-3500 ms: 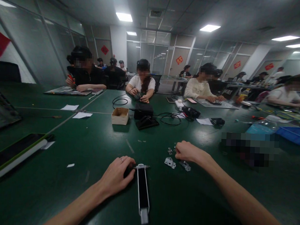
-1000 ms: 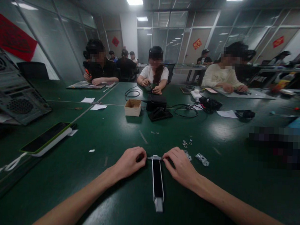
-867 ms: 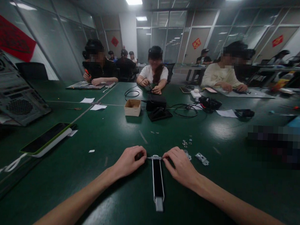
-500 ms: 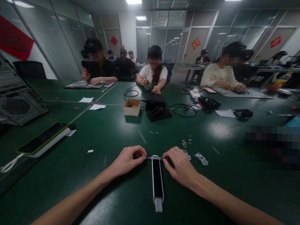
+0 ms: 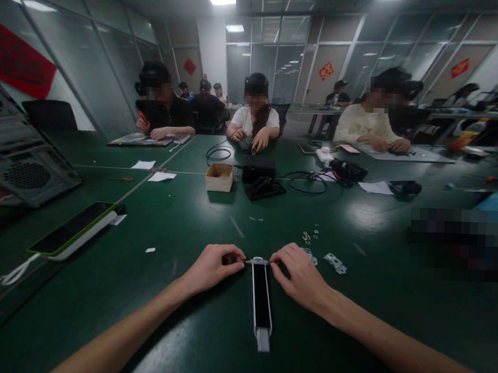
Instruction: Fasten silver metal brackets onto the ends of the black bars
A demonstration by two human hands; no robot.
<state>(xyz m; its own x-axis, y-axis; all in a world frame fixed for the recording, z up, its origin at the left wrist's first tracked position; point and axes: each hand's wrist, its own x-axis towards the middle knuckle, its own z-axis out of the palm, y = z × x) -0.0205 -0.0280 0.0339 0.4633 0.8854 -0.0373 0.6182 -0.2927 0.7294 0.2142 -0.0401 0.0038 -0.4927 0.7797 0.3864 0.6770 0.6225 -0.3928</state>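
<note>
A long narrow metal frame with a black strip (image 5: 261,300) lies on the green table, a pale block at its near end. At its far end a thin rod runs crosswise. My left hand (image 5: 216,266) pinches at the rod's left end, and my right hand (image 5: 297,272) pinches at its right end. What exactly sits between the fingertips is too small to make out. Just beyond my right hand lie a metal bracket (image 5: 335,263), another partly hidden metal piece (image 5: 311,257) and several small rings (image 5: 306,238).
Farther back stand a cardboard box (image 5: 219,178) and a black device (image 5: 258,170) with cables. At left are a green-edged phone (image 5: 74,226) on a white power strip and a computer case (image 5: 31,160). People sit across the table.
My left fingertips have shifted very slightly right. Across the table, the middle person's hand has moved a little. The metal frame lies in nearly the same place.
</note>
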